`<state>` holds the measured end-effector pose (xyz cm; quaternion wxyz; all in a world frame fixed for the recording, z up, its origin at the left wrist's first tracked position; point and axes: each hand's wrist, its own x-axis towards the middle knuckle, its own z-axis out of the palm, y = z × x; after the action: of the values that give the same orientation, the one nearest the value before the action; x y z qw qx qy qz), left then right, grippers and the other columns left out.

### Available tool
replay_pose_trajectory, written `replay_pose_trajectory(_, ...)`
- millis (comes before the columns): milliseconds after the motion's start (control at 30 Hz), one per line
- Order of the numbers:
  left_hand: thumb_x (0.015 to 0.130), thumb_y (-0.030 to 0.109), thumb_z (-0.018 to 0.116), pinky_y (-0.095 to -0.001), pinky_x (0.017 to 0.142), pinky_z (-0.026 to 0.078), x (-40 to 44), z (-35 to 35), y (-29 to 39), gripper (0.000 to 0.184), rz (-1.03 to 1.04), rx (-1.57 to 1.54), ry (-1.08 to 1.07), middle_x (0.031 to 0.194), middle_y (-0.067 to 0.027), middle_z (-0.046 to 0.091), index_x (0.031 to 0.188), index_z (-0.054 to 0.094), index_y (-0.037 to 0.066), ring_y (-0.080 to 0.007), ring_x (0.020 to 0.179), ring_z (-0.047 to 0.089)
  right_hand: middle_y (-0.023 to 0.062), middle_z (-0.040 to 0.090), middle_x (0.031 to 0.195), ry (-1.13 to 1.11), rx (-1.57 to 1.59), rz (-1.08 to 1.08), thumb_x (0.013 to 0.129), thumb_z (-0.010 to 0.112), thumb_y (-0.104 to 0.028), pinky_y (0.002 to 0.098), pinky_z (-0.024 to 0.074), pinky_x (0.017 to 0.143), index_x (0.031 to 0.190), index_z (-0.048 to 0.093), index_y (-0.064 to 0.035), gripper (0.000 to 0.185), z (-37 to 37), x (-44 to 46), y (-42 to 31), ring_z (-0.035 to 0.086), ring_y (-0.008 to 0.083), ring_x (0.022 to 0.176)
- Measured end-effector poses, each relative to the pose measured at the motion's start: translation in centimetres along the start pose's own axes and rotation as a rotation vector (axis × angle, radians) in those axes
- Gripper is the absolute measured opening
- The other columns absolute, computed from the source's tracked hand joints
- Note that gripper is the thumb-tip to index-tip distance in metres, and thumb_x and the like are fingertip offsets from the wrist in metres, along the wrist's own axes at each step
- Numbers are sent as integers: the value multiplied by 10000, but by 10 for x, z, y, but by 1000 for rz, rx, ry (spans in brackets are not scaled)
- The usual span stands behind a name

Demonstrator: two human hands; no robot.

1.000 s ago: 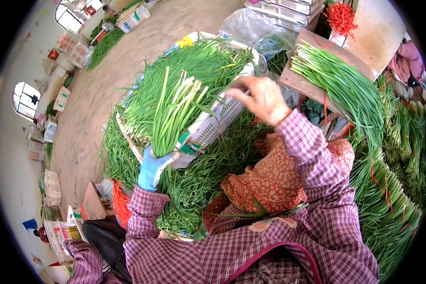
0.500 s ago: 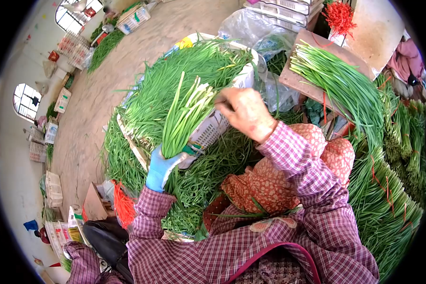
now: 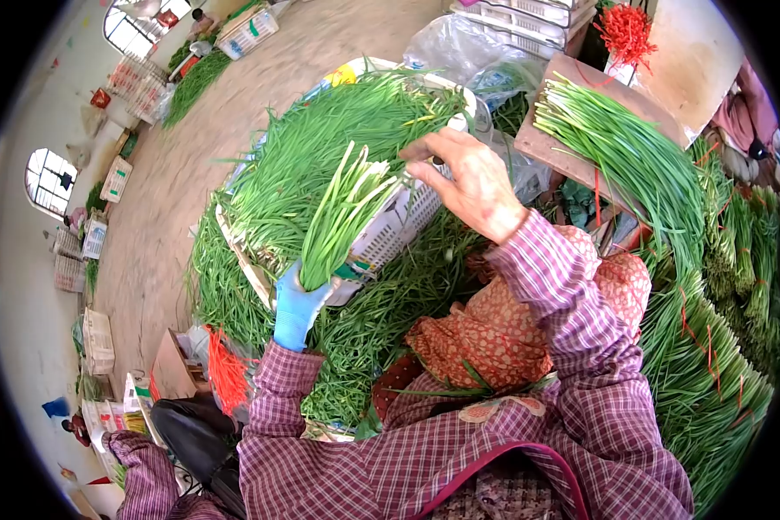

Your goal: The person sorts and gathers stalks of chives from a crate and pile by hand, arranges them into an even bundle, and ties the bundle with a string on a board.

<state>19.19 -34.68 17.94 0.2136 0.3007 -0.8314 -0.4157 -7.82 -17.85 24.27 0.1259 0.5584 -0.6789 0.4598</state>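
Note:
My left hand, in a blue glove, is closed round the lower part of a small bunch of green stalks, whose pale ends point up. Just right of those pale ends is my bare right hand, thumb and fingers apart, with nothing visible between them. Behind the bunch, a white plastic basket is heaped with loose green stalks. More loose greens lie below the basket, in front of me.
At the right, a board bears a sorted pile of stalks. Tied bundles line the right side. Red ties stand at the top right, others at the lower left. Another person's sleeve shows at the bottom left.
The held bunch has shifted right since a second ago. My right hand moved left and down, then back to the right, and its fingers have spread.

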Motion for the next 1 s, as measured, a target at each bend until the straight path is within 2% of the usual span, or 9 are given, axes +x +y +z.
replay_pose_trajectory(33,744,89,767,-289,773,520,0,1,2,410,-7,-36,1,950,-74,684,1103,599,-15,-136,837,632,93,656,883,1,-1,1,881,619,-270,375,513,675,1003,666,-64,243,4,2,1,649,258,765)
replay_pose_trajectory(100,735,104,773,-286,751,511,-1,3,8,371,-12,-72,2,918,-65,689,1052,622,-15,-121,803,623,111,667,817,-101,294,256,859,651,-277,354,501,657,958,675,-20,276,11,6,3,643,240,712)
replay_pose_trajectory(367,728,139,784,-298,763,516,-1,7,14,441,-6,1,-23,950,-91,693,1093,602,-27,-136,832,635,120,664,747,-131,262,348,841,663,-259,340,493,630,859,688,-10,250,15,7,1,629,221,657)
replay_pose_trajectory(467,714,131,784,-308,768,516,-2,5,13,481,11,-1,16,949,-96,694,1119,586,-39,-139,828,638,92,664,841,98,28,300,856,604,-317,382,509,713,827,677,-108,223,5,5,19,641,269,784)
replay_pose_trajectory(567,712,146,773,-312,767,519,-3,-10,-17,506,19,127,97,932,-115,696,1139,575,-37,-175,819,659,85,633,832,377,-357,166,862,611,-273,394,504,683,828,617,-102,175,-33,3,61,626,276,755)
replay_pose_trajectory(667,714,167,759,-319,751,525,-8,-16,-32,502,7,298,220,922,-136,693,1143,576,-16,-221,809,676,51,592,783,215,-773,136,825,650,-235,379,495,638,810,596,-109,138,-62,-8,80,606,247,715)
replay_pose_trajectory(767,722,180,746,-329,730,532,-5,-8,-12,471,32,277,188,902,-131,693,1128,584,6,-239,786,679,34,584,780,20,-738,205,790,685,-230,371,496,657,842,625,-138,122,-25,-23,97,611,224,725)
replay_pose_trajectory(867,719,154,741,-323,736,526,-4,3,1,466,15,258,169,890,-125,690,1131,580,5,-217,790,676,44,604,750,-5,-230,3,762,729,-272,342,522,642,853,663,-126,184,32,-20,29,624,206,722)
replay_pose_trajectory(1000,711,124,744,-326,753,525,-5,10,13,516,72,299,150,932,-136,689,1175,555,4,-218,828,679,71,557,756,-47,-107,-18,692,764,-301,384,484,664,790,623,-60,295,55,-11,-23,589,249,758)
